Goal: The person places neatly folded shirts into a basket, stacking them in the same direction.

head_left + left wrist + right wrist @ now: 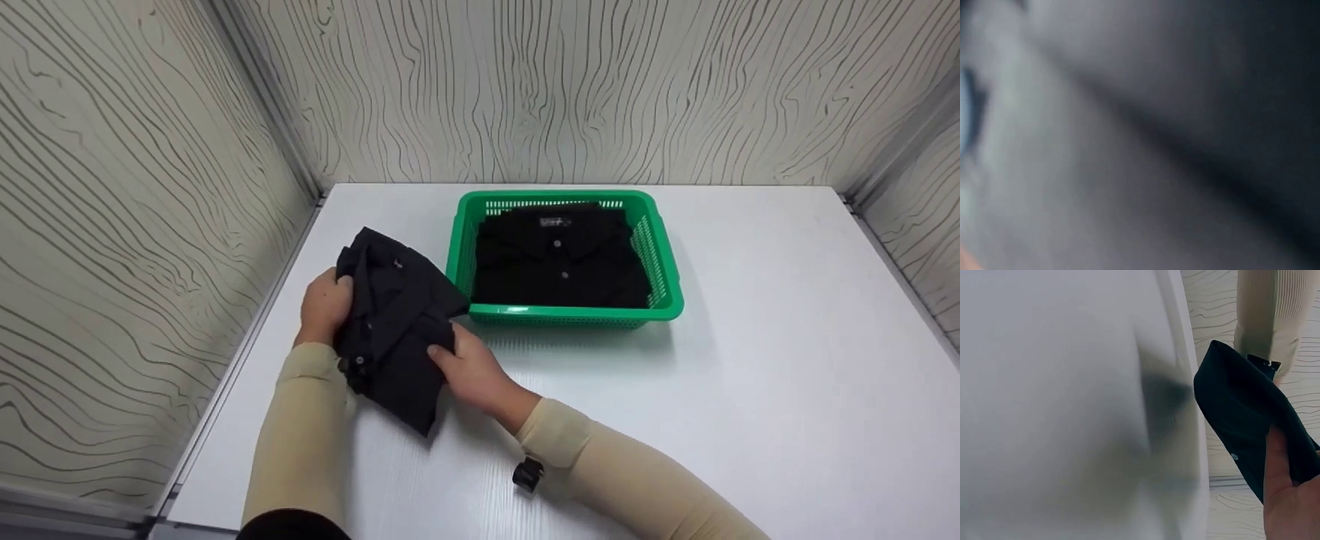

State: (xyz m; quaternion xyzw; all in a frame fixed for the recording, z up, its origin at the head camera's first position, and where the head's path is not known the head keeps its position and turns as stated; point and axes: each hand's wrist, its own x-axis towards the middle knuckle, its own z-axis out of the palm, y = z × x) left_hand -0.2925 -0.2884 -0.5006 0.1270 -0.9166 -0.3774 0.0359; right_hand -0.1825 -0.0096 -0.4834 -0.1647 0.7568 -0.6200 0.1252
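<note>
Both hands hold a folded dark button-up shirt (pixel 401 315) above the left part of the table, tilted. My left hand (pixel 327 304) grips its left edge, with the thumb on top. On the right edge, my right hand (pixel 476 371) pinches the cloth between thumb and fingers. In the right wrist view, the thumb of the right hand (pixel 1292 506) lies against the shirt (pixel 1241 405), and a small button shows. Blurred dark cloth of the shirt (pixel 1213 135) fills the left wrist view; the left hand's grip is not visible there.
A green plastic basket (pixel 667 262) stands to the right of the held shirt, with folded black shirts (pixel 559 262) inside. The shirt's right corner is close to the basket's rim; contact cannot be told. Wood-grain panels (pixel 540 90) enclose the white table (pixel 765 360) at the back and sides.
</note>
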